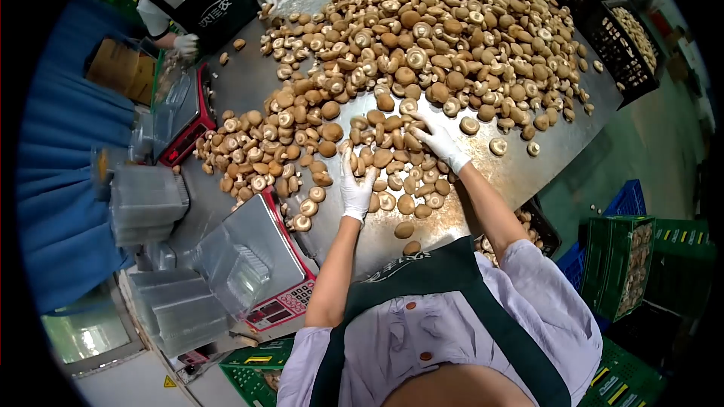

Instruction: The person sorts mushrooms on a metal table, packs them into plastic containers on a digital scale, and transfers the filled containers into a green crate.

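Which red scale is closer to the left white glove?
The lower scale, with its keypad showing, is closer to the left hand. The other scale sits farther up, near the co-worker.

Shiny metal counter [520, 171] right under hands [356, 190], bright glare patches close by. Big blue curtain [68, 173] way off left of hands, hanging in folds. Back-left of hands: window [87, 335] with pale frame, greenish glass, white panel [124, 388] below, yellow triangle sticker [169, 381] on it. Green floor [633, 143] out right of hands.
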Demonstrator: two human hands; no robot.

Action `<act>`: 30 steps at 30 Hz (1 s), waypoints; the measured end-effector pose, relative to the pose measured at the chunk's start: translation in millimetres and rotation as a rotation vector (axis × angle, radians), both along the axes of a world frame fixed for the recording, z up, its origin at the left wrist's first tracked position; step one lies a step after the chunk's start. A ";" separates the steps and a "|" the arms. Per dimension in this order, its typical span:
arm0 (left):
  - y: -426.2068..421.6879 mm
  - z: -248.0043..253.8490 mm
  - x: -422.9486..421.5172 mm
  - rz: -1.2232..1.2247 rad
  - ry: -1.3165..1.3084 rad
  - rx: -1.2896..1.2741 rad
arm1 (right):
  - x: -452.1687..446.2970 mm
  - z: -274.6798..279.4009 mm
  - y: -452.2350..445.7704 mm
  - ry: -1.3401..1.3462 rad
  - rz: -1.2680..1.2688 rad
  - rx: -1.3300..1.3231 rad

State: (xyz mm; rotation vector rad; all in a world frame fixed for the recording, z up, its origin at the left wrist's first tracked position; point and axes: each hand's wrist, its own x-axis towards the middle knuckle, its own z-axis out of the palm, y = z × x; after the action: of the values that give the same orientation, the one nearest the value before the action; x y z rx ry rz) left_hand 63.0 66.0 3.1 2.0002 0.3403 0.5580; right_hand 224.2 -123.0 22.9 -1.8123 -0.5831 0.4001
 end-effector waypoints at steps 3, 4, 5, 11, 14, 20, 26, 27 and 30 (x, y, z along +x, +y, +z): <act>2.1 -0.1 -13.8 -0.027 0.046 0.036 | -4.2 18.7 18.6 0.107 0.175 -0.121; 0.1 -1.1 -22.5 -0.040 0.082 0.037 | -10.2 28.8 22.4 0.165 0.207 -0.150; -3.9 -2.8 -31.4 -0.022 0.091 0.060 | -11.0 12.0 27.2 0.240 0.237 -0.042; -25.6 8.0 -81.1 0.036 0.081 0.151 | -33.7 2.2 12.1 0.378 0.298 0.138; -22.1 12.5 -75.6 0.127 0.039 0.182 | -36.6 -10.5 -6.4 0.542 0.153 0.362; -10.6 39.9 -10.7 -0.065 0.141 0.624 | -39.9 18.2 -36.5 0.207 -0.123 0.091; -7.0 45.0 39.8 -0.261 0.509 0.759 | -46.4 32.4 -30.4 -0.031 -0.085 -0.123; -9.6 47.2 42.6 -0.278 0.567 0.774 | -45.7 36.8 -26.5 -0.142 -0.039 -0.163; -10.8 44.8 36.6 -0.336 0.596 0.524 | -46.0 12.3 -9.1 -0.357 -0.058 -0.247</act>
State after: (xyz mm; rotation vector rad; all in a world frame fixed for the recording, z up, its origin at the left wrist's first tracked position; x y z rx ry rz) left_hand 99.6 55.1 48.0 2.6449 0.2133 -0.2036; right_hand 178.2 -132.1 35.2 -2.1536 -0.7495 0.1098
